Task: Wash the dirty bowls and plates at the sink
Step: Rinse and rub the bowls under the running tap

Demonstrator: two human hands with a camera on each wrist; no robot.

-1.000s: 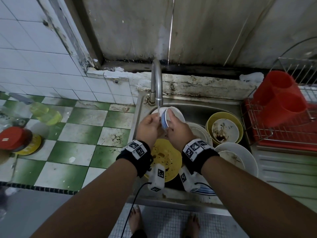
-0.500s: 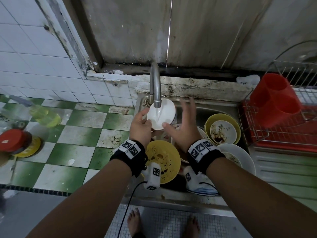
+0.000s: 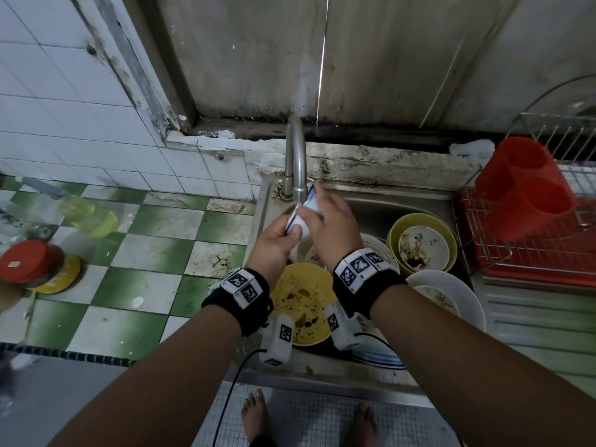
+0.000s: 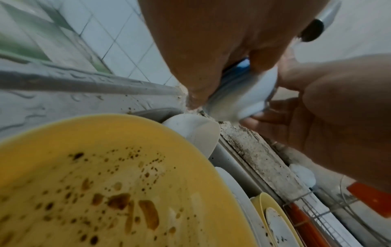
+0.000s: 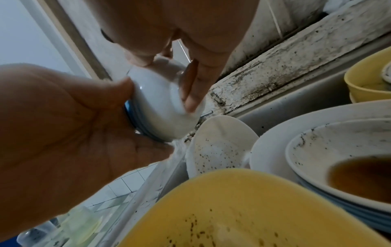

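A small white bowl with a blue rim (image 3: 304, 214) is held on edge right under the faucet spout (image 3: 300, 188). My left hand (image 3: 290, 230) grips its rim from the left, seen in the right wrist view as the left hand (image 5: 63, 133) on the bowl (image 5: 160, 103). My right hand (image 3: 314, 208) cups the bowl's underside, thumb on one side and fingers (image 5: 190, 86) across the foot. From the left wrist, the bowl (image 4: 243, 93) sits between both hands. Below lie a stained yellow plate (image 3: 303, 304), a dirty white bowl in a yellow bowl (image 3: 422, 243) and soiled white dishes (image 3: 448, 295).
The steel sink (image 3: 322, 372) is crowded with dishes, with a blue-rimmed plate stack (image 3: 377, 353) at the front. A red dish rack (image 3: 529, 259) with a red holder (image 3: 522, 188) stands on the right. On the green-and-white tiled counter at left lie a yellow bottle (image 3: 90, 214) and a red-lidded jar (image 3: 29, 262).
Half a second ago only my left hand held the bowl, opening toward me, and the right hand was spread apart from it. The right hand has returned onto the bowl, which is turned on edge.
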